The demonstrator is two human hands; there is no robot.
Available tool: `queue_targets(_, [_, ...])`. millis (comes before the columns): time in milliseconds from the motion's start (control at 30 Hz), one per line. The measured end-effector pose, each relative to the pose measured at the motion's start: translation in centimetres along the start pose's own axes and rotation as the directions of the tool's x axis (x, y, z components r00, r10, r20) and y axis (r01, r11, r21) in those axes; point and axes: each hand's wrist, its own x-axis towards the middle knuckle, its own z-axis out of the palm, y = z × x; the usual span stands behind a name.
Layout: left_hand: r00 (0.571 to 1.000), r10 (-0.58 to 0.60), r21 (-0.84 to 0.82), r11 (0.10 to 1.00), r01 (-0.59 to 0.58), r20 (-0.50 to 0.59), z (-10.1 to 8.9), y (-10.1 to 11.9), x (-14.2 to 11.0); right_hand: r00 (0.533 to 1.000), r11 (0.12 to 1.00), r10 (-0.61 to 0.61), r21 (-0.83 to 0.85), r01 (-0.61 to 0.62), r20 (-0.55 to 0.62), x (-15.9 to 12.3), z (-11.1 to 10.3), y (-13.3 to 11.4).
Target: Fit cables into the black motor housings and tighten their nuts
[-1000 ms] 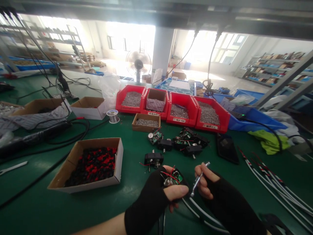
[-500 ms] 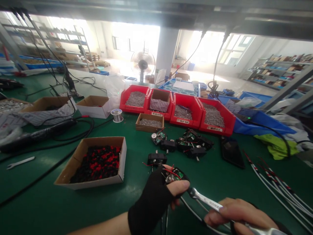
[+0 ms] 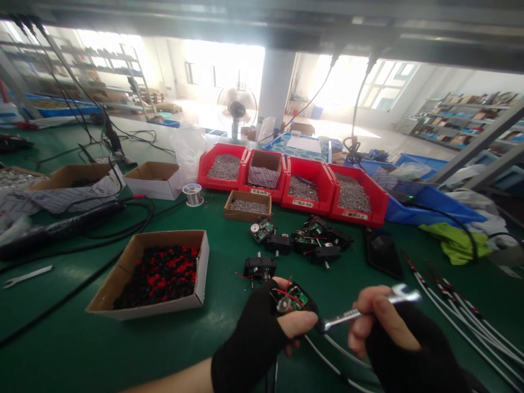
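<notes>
My left hand [image 3: 266,333], in a black fingerless glove, is closed round a small black module [image 3: 292,299] with a green circuit board and red wires. My right hand [image 3: 388,333], also gloved, grips a small silver wrench [image 3: 368,308] by its shaft. One wrench end sits against the module's right side by my left thumb; the open jaw end points up and right. Several more black modules [image 3: 311,243] lie on the green table [image 3: 229,349] just beyond my hands, one [image 3: 259,267] close to my left fingers.
A cardboard box of red and black parts [image 3: 158,275] stands at left. Red bins of screws [image 3: 295,183] and a small screw box [image 3: 248,206] line the back. White cables [image 3: 458,311] run at right, black cables and a loose wrench [image 3: 27,275] at left. A dark phone [image 3: 382,254] lies right of the modules.
My right hand swung the wrench down and right half a second ago, then came back up. The wrench end stays at the module in my left hand.
</notes>
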Motion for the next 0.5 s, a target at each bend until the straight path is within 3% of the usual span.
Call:
queue_targets(100, [0.999, -0.015, 0.008, 1.0, 0.014, 0.052, 0.1, 0.4, -0.3, 0.948, 0.934, 0.308, 0.162, -0.317, 0.076, 1.8, 0.3, 0.9])
queue_targets(200, [0.998, -0.054, 0.012, 0.998, 0.053, 0.043, 0.0, 0.4, -0.4, 0.901, 0.873, 0.423, 0.219, -0.435, 0.101, 2.8, 0.3, 1.9])
queue_targets(267, [0.998, -0.045, -0.001, 0.999, 0.045, 0.052, -0.1, 0.5, -0.2, 0.921, 0.904, 0.382, 0.172, -0.39, 0.082, 2.9, 0.0, 1.8])
queue_targets(400, [0.998, -0.002, -0.011, 1.0, 0.003, 0.059, 0.0, 0.5, 0.0, 0.986, 0.989, 0.133, 0.084, -0.125, -0.098, 1.4, -0.1, 0.1])
queue_targets(500, [1.0, -0.025, -0.002, 1.0, 0.025, 0.002, 0.1, 0.6, 0.0, 0.96, 0.996, -0.065, 0.049, 0.081, -0.272, -0.7, 1.2, -1.0])
